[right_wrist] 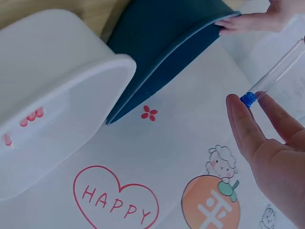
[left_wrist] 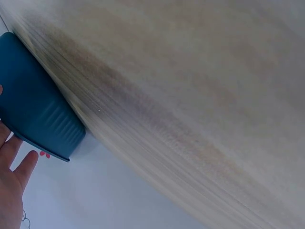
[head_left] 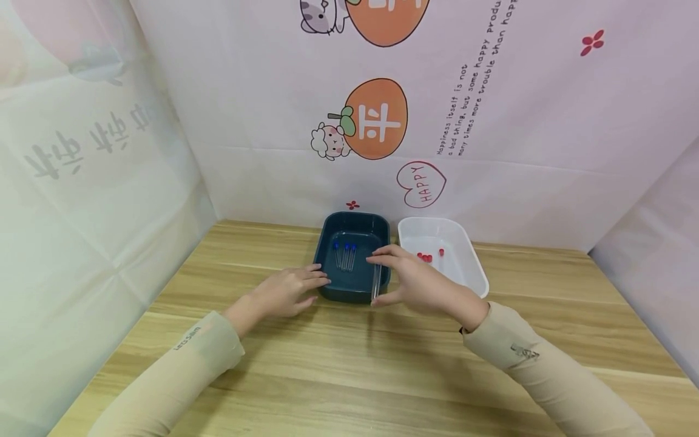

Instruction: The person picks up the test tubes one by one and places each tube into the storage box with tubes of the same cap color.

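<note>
Pinched between the thumb and fingers of my right hand (head_left: 417, 279) is a clear test tube (head_left: 376, 283), held lengthwise over the right front edge of the dark teal bin (head_left: 349, 295). Its blue cap (right_wrist: 248, 99) shows at my fingertips in the right wrist view. Several more blue-capped tubes (head_left: 346, 257) lie side by side inside the teal bin. My left hand (head_left: 284, 291) rests at that bin's left rim with its fingers extended; in the left wrist view, fingertips touch the bin's rim (left_wrist: 40, 147).
Against the teal bin's right side stands a white bin (head_left: 466, 261) with several small red caps (head_left: 426, 258) in it. Both bins are on a wood-grain table (head_left: 327, 364), close to a printed white cloth backdrop (head_left: 262, 121). Cloth also hangs at both sides.
</note>
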### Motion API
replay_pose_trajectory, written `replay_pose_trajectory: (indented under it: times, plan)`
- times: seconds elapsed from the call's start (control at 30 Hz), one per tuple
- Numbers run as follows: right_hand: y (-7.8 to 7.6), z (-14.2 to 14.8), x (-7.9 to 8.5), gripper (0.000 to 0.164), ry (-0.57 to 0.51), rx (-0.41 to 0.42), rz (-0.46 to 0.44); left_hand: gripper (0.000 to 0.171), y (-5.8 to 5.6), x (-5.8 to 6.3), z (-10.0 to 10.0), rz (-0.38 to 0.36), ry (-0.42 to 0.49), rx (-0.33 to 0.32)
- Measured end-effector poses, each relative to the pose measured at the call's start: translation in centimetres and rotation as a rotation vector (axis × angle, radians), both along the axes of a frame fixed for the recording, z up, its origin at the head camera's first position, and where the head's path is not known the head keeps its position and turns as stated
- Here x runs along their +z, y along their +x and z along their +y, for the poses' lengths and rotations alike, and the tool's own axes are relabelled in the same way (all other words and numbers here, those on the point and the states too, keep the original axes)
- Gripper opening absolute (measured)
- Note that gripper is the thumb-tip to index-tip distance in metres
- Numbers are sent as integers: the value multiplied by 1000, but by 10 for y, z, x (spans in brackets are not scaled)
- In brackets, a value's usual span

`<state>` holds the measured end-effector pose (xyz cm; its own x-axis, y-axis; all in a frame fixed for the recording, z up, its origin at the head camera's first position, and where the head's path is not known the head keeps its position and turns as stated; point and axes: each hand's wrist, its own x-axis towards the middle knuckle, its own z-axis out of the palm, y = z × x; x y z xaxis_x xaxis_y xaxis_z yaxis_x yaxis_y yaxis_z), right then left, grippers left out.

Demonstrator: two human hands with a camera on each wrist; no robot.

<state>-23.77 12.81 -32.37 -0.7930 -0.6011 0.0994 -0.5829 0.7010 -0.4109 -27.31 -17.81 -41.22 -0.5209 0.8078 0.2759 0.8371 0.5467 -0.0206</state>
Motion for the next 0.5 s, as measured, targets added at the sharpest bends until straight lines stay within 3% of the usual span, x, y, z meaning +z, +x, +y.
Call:
replay_pose_trajectory:
  times: [0.27, 0.5]
  plan:
    - [-25, -10, 2, 81, 23, -38, 6, 40, 0, 1, -1, -14, -6, 2]
    - [-46, -14, 0, 82, 0, 9, -39, 40, -1, 0, -1, -26, -5, 10]
